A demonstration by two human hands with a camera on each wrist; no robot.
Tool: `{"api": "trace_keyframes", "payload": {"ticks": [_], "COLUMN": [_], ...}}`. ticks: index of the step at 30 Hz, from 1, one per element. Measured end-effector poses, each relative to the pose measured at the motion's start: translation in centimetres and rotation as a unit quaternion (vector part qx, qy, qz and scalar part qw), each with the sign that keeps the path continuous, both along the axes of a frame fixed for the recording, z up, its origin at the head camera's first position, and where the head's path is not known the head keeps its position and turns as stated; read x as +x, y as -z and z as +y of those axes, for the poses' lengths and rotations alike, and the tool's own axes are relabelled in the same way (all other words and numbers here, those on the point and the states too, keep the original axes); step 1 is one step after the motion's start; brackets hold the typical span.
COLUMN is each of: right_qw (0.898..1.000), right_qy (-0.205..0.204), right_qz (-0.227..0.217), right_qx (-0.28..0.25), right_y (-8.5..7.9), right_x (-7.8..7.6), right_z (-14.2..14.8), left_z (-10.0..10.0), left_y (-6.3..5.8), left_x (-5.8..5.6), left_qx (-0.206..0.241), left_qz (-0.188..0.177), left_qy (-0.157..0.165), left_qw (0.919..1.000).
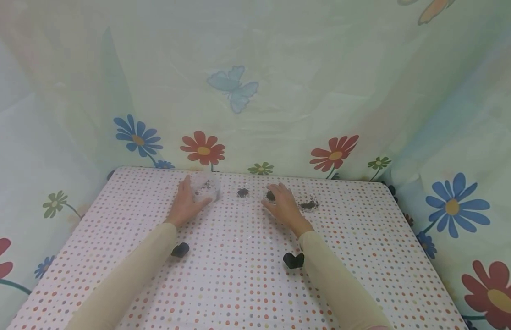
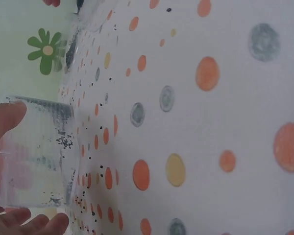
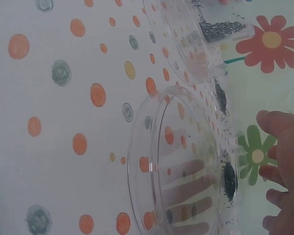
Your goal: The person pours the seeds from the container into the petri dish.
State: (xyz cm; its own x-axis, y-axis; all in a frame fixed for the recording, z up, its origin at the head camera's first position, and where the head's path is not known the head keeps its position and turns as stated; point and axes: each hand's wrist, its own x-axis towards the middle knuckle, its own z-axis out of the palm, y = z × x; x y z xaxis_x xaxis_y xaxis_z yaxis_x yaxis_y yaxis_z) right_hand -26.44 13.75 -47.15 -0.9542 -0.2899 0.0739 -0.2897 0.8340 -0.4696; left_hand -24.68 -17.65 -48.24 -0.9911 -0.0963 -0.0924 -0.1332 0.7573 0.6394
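My left hand is at the back of the table, thumb and fingers around a clear plastic container. Dark granules cling to the container's lower part, and it stands close to the tabletop. The right hand has spread, loosely bent fingers above a small patch of dark granules; nothing shows in its grasp. In the right wrist view, a clear round dish or lid lies in front of that hand, with the fingers showing faintly in it. A second clear round piece lies farther along.
More dark granules sit in a middle patch and in a clear dish right of the right hand. Loose specks dot the spotted tablecloth. Flowered cloth hangs behind and beside the table. Black devices sit by the wrists.
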Motion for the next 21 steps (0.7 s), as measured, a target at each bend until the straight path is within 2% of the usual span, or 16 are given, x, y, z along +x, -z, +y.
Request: {"api": "trace_keyframes", "payload": {"ticks": [8, 21], "right_qw": [1.000, 1.000], "right_qy": [-0.006, -0.012], "right_qz": [0.005, 0.005], "right_qx": [-0.004, 0.006], "right_y": [0.2, -0.3], "right_x": [-0.3, -0.3], "right_z": [0.1, 0.2], "left_z": [0.2, -0.6], "left_y": [-1.2, -2.1], "left_x": [0.8, 1.2], "left_qx": [-0.022, -0.047], "left_qz": [0.034, 0.045], "left_qy": [0.011, 0.026], "left_qw": [0.9991, 0.9975]}}
